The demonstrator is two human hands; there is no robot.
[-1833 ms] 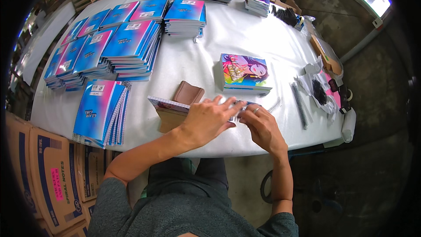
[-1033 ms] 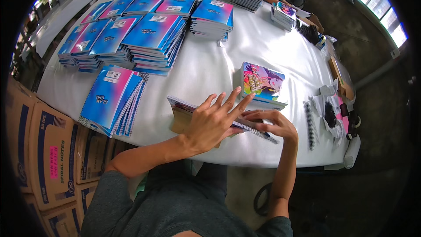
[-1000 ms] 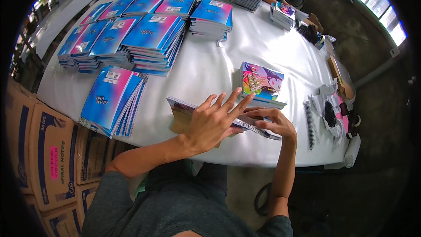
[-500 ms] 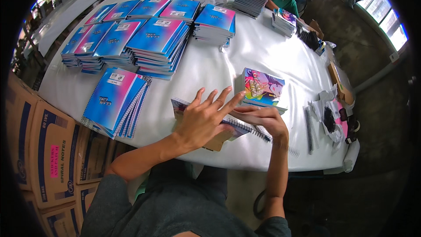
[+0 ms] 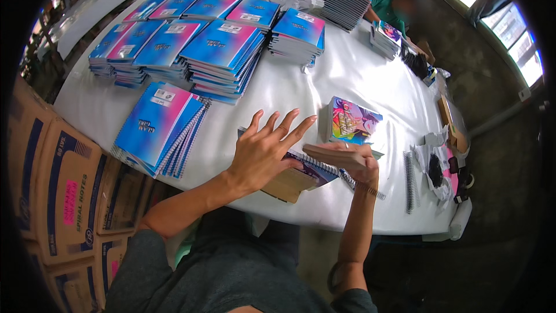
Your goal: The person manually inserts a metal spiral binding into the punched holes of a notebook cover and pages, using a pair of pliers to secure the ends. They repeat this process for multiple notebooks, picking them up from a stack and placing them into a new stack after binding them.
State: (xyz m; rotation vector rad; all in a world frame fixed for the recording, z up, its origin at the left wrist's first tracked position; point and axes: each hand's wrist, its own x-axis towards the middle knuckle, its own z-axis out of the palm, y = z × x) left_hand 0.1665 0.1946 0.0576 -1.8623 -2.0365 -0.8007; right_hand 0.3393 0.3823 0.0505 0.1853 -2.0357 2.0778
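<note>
A spiral notebook (image 5: 286, 185) with a brown board back stands tilted at the table's near edge, spine uppermost. Over its left part spreads my left hand (image 5: 258, 153), open, the fingers stretched apart and the thumb against the notebook near the spine. A dark wire coil (image 5: 324, 165) runs along that spine; its loose end sticks out past the right corner, under my right wrist. My right hand (image 5: 356, 165) is beside the spine, fingers stretched flat to the left and slightly blurred, close to the coil. Its palm hides part of the wire.
Blue-pink notebook stacks (image 5: 217, 46) cover the table's (image 5: 278, 93) far left; one nearer stack (image 5: 156, 124) leans. Beyond my right hand lies a colourful notebook stack (image 5: 353, 119). Loose coils (image 5: 411, 182) lie right. Cartons (image 5: 72, 197) stand at left; a green-clad person (image 5: 385, 6) is at the far side.
My right hand has turned, its stretched fingers now showing more of their palm side over the coil. My left hand stays spread on the notebook. The whole view has shifted slightly.
</note>
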